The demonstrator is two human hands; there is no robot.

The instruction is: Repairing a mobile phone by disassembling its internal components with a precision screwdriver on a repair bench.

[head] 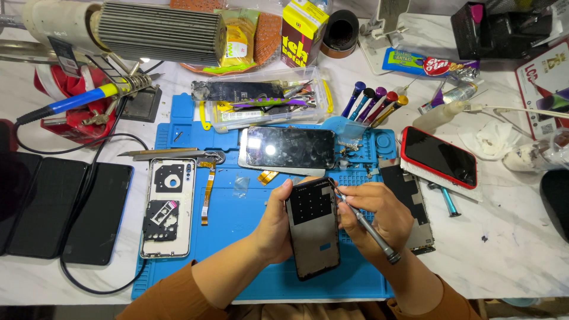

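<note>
Over the near part of the blue mat point(249, 225), the left hand point(274, 228) grips a dark phone frame point(313, 228) by its left edge, fingers curled round it. The right hand point(373, 216) pinches a metal screwdriver point(367, 224), its tip at the frame's upper right edge. Farther off on the mat lies a phone point(287, 148), and an opened white phone point(169, 207) lies to the left.

screwdriver tip point(339, 192): hidden behind phone frame point(313, 236) edge
left palm point(274, 228): covered by frame
dark pads point(59, 207): cut off at table's left edge
clear box point(267, 101) contents: too small to tell
</note>
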